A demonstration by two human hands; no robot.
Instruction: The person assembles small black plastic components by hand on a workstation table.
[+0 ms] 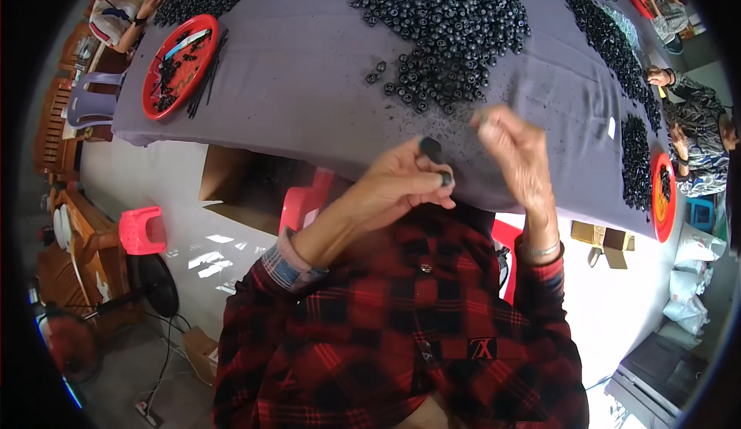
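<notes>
Just off the table's near edge, my left hand is closed, thumb against the curled fingers. A small round black part shows at the thumb tip, and a black cover or piece sits on the forefinger tip above it. To its right, my right hand is raised over the cloth, thumb and fingers pinched together. Whether anything small is between those fingertips is hidden. Beyond both hands lies a large pile of small black round parts, with dark crumbs scattered on the cloth in front of it.
A purple-grey cloth covers the table. On the left stand a red tray with black bits and thin black sticks. More black piles and an orange-red tray line the right. Other people sit at both sides. Under the table is a cardboard box.
</notes>
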